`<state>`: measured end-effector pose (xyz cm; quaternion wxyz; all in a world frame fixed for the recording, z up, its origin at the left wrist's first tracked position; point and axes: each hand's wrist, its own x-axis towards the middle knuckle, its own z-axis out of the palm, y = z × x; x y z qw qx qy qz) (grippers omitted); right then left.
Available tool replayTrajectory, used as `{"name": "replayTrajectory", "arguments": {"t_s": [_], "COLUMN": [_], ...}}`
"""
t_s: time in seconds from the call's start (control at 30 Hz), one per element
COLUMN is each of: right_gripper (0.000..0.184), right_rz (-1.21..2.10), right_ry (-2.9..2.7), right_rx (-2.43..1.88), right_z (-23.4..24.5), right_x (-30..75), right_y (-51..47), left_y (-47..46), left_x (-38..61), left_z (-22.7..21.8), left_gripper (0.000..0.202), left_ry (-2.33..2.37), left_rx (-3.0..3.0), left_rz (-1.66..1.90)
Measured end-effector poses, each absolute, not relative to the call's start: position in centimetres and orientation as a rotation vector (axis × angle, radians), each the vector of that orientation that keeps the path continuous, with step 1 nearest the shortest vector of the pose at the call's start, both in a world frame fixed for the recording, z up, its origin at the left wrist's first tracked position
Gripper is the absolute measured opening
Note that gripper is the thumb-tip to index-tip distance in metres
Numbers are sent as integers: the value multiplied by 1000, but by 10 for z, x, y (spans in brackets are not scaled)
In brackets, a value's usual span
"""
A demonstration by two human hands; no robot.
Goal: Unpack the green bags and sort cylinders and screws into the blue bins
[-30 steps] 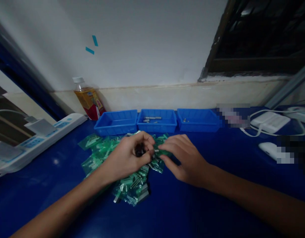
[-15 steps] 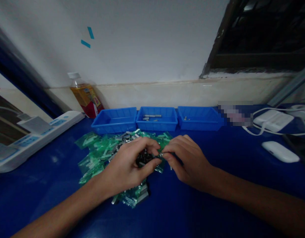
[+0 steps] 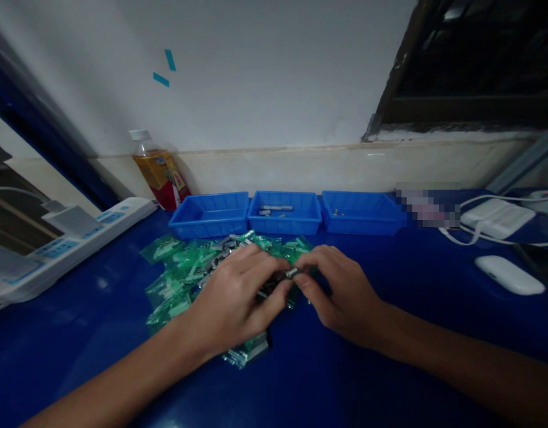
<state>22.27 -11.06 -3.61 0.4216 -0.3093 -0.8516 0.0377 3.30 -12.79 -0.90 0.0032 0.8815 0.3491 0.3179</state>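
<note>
My left hand [image 3: 236, 297] and my right hand [image 3: 339, 291] meet over a heap of small green plastic bags [image 3: 185, 273] on the blue table [image 3: 301, 368]. Both pinch a small silvery metal part [image 3: 292, 273] between their fingertips. My left hand's fingers also curl round a dark clump of small parts [image 3: 269, 286]. Behind the heap stand three blue trays in a row: the left tray [image 3: 209, 214], the middle tray [image 3: 283, 212] with a few metal pieces, and the right tray [image 3: 361, 211] with a tiny part.
A drink bottle [image 3: 160, 176] stands against the wall at the back left. A white power strip [image 3: 64, 241] with plugs lies on the left. On the right lie a white adapter with cables [image 3: 492, 217] and a white oval device [image 3: 509, 274].
My hands have drawn closer together, and the silvery part now sits between both sets of fingertips. The view has shifted slightly.
</note>
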Motion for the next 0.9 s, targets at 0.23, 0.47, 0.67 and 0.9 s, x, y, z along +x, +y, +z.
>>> {"name": "replayTrajectory", "arguments": {"t_s": [0.23, 0.47, 0.67, 0.9], "right_gripper": [10, 19, 27, 30], "right_rz": [-132, -375, -385, -372], "right_ry": [-2257, -2081, -1954, -1933], "right_rx": [-587, -1037, -1527, -1548], "right_z": [-32, -18, -29, -31], "right_x": [227, 271, 310, 302], "right_y": [-106, -59, -20, -26], "left_y": [-126, -95, -84, -99], "left_x": [37, -9, -34, -20], "left_z": [-4, 0, -1, 8], "left_gripper": [23, 29, 24, 24], "left_ry": [1163, 1504, 1485, 1632], "left_rx": [2319, 2705, 2705, 2717], "left_rz": [802, 537, 224, 148]}}
